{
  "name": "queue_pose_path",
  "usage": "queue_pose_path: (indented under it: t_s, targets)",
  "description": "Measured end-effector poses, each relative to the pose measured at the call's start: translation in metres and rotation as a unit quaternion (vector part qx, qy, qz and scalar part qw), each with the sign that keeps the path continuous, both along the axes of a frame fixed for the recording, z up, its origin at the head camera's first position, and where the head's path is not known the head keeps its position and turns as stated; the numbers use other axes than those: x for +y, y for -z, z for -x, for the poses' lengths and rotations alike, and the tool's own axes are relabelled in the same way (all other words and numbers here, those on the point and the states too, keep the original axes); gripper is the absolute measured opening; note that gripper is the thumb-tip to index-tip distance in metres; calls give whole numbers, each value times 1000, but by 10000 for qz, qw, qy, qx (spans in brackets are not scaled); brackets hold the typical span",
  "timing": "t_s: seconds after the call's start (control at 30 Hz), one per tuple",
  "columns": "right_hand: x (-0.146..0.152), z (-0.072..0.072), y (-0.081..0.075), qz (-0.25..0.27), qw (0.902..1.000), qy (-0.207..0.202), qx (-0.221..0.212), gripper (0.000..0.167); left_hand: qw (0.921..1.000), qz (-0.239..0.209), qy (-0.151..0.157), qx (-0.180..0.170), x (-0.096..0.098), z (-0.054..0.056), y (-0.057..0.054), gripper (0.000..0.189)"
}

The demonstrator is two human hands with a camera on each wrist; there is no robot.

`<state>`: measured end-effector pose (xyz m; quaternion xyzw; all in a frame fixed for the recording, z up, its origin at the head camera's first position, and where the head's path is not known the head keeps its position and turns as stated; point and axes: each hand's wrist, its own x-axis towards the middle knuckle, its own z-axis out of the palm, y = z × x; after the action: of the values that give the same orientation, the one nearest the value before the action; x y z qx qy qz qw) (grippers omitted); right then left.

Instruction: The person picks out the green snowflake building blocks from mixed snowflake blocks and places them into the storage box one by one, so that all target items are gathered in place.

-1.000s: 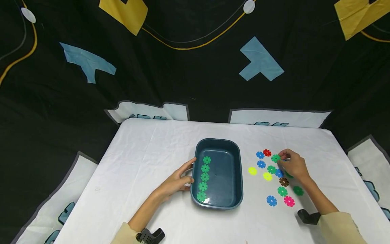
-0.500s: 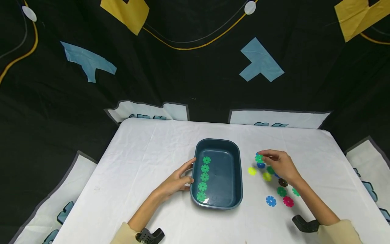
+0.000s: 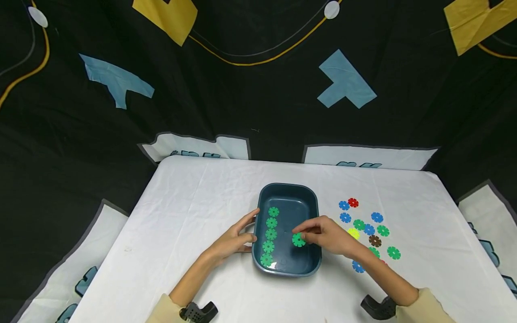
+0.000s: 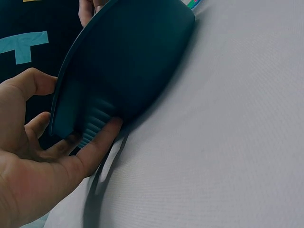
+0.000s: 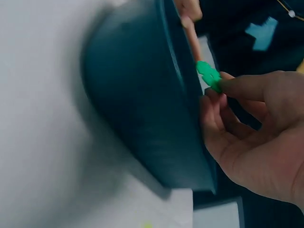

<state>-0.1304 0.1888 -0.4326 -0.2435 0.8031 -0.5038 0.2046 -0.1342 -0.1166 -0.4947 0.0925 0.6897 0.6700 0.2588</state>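
A dark blue plastic tub [image 3: 288, 190] stands on the white-covered table, with a column of several green notched discs [image 3: 271, 234] along its inner left side. My left hand [image 3: 231, 240] grips the tub's left side, one fingertip at the rim and others against the outer wall [image 4: 142, 57]. Over the tub's right half, my right hand [image 3: 328, 235] pinches another green notched disc [image 3: 298, 240] between thumb and fingers. That pinched disc [image 5: 209, 75] shows just above the rim in the right wrist view.
Right of the tub lie loose notched discs: blue [image 3: 377, 217], green [image 3: 393, 253], brown [image 3: 375, 241], red [image 3: 353, 202] and yellow [image 3: 353, 233]. My right forearm partly covers some. A dark cloth [image 3: 258, 107] with tape shapes hangs behind the table.
My right hand has picked up a green disc from the loose group and carried it left, to over the tub. My left hand has stayed at the tub's side.
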Motion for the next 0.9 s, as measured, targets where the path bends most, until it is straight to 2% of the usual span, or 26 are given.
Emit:
queue_pose_path:
  t_s: [0.13,0.23,0.57,0.9]
  targets:
    - [-16,1,6,-249,9980,-556,-176,21,10000,-6,20,-3,0,0,0,79]
    - [-27,4,7,-565,9953,-745,-245,20,10000,-14,23,-10,-1,0,0,79]
    - [-48,13,17,-1255,9862,-892,-601,20,10000,-57,47,-29,0,-1,-1,79]
    - [-54,10,23,-1583,9821,-966,-345,23,10000,-35,31,-24,0,-1,-2,80]
